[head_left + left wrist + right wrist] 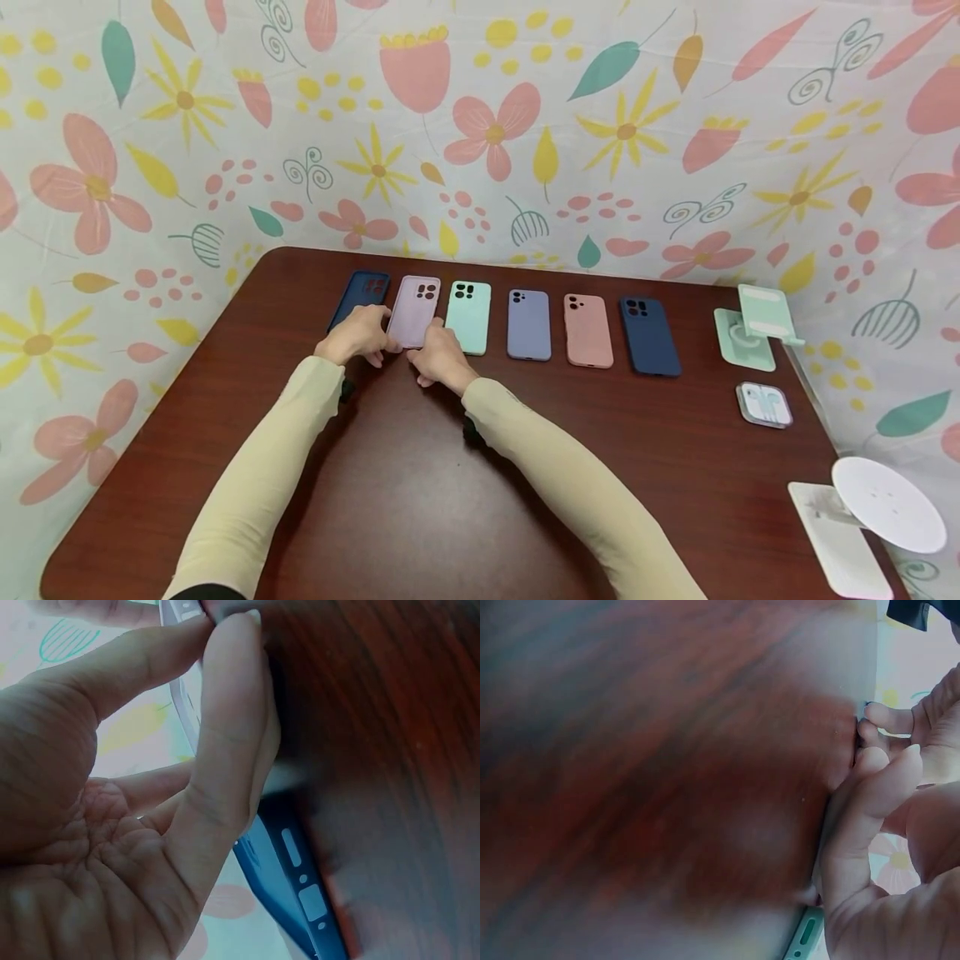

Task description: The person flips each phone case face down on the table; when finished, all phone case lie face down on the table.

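Note:
A lilac phone case (pixel 414 310) lies on the table with its hollow side up and its camera cutouts at the far end. My left hand (pixel 361 332) holds it at the near left corner, thumb and fingers bent at its edge. At the near right corner my right hand (pixel 441 357) grips the same case, its fingertips low by the tabletop. In the right wrist view the right hand (pixel 877 832) hides most of that edge. A dark blue case (pixel 361 300) lies just left of the left hand, and a mint green case (pixel 468 317) just right of the right one.
Further right in the row lie a periwinkle case (pixel 528 325), a pink case (pixel 588 331) and a navy case (pixel 649 337). Along the right side stand a green folding stand (pixel 750 329), boxed earphones (pixel 763 405) and a white stand with a round plate (pixel 888 504). Patterned cloth (pixel 495 200) hangs behind.

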A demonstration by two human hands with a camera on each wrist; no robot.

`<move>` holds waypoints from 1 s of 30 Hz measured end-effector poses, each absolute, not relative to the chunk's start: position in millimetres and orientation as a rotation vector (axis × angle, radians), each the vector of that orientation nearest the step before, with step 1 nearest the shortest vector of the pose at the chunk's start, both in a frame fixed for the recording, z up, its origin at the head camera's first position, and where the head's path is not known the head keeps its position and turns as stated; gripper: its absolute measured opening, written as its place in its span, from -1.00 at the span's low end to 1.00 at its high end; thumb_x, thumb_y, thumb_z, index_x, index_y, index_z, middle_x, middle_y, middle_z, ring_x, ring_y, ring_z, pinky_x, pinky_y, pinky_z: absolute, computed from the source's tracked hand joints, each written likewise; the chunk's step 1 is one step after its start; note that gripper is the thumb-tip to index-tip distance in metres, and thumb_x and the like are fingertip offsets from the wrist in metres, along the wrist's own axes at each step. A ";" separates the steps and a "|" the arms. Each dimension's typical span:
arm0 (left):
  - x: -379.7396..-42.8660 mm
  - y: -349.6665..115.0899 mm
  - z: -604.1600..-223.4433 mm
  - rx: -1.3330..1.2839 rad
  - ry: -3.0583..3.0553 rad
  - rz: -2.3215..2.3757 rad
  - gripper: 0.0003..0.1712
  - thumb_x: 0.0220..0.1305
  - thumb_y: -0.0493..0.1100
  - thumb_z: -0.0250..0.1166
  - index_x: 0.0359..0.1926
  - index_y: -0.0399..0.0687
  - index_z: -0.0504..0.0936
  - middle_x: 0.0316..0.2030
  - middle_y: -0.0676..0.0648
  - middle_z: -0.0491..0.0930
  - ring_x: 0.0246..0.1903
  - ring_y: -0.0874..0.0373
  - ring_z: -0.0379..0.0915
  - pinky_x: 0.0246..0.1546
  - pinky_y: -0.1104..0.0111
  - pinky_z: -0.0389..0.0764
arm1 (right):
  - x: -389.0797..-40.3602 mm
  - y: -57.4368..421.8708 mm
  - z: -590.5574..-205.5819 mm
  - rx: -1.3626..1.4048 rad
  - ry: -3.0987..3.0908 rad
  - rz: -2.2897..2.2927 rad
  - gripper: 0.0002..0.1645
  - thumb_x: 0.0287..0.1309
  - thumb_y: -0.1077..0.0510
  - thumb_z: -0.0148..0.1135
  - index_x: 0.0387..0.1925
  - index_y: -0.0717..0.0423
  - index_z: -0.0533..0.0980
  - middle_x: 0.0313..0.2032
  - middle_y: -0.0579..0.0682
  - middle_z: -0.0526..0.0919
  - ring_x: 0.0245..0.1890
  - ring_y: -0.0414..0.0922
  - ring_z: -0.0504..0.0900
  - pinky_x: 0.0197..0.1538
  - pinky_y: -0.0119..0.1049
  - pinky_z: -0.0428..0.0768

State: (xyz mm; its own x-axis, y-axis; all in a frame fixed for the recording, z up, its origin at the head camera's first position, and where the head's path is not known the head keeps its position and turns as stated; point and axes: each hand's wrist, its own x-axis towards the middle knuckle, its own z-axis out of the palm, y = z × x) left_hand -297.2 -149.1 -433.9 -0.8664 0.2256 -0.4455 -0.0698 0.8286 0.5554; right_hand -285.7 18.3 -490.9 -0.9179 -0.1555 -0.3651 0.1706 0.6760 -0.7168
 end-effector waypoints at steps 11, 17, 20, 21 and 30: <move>-294.1 -152.9 -440.7 0.153 2.556 0.823 -0.14 0.43 -0.16 0.47 0.60 -0.31 0.31 -0.32 -0.23 0.80 -0.55 0.16 0.79 -0.03 0.18 0.88 | -277.5 19.5 -487.9 0.033 2.499 -1.238 -0.30 0.48 0.28 0.29 0.45 0.36 0.16 -0.37 0.29 0.68 -0.76 -0.06 0.72 -0.56 -0.21 0.78; -289.5 -156.1 -441.0 0.170 2.557 0.832 -0.23 0.44 -0.08 0.47 0.49 -0.34 0.40 -0.25 -0.24 0.78 -0.54 0.16 0.80 0.25 0.01 0.78 | -275.9 19.2 -490.7 0.047 2.492 -1.305 -0.32 0.48 0.26 0.33 0.41 0.32 0.19 -0.39 0.22 0.63 -0.81 -0.11 0.68 -0.59 -0.22 0.77; -287.8 -156.7 -441.8 0.185 2.568 0.844 -0.23 0.46 0.00 0.44 0.48 -0.36 0.43 -0.28 -0.24 0.80 -0.54 0.16 0.80 0.21 0.02 0.80 | -271.7 18.9 -485.5 0.059 2.486 -1.319 -0.34 0.50 0.26 0.31 0.42 0.30 0.19 -0.36 0.24 0.65 -0.80 -0.09 0.69 -0.60 -0.22 0.76; -287.5 -156.5 -442.0 0.190 2.572 0.854 -0.23 0.47 0.03 0.44 0.46 -0.37 0.45 -0.29 -0.24 0.80 -0.54 0.15 0.80 0.18 0.03 0.82 | -269.8 18.6 -483.0 0.065 2.485 -1.324 -0.34 0.50 0.25 0.31 0.42 0.29 0.19 -0.35 0.25 0.67 -0.79 -0.09 0.68 -0.61 -0.22 0.75; -312.1 -164.0 -476.2 0.163 2.617 0.905 -0.07 0.27 0.46 0.49 0.14 -0.33 0.57 -0.26 -0.22 0.76 -0.55 0.07 0.81 -0.24 0.17 0.87 | -271.0 17.3 -491.4 0.026 2.517 -1.349 -0.21 0.53 0.23 0.27 0.57 0.22 0.09 -0.28 0.34 0.71 -0.76 -0.03 0.72 -0.59 -0.18 0.77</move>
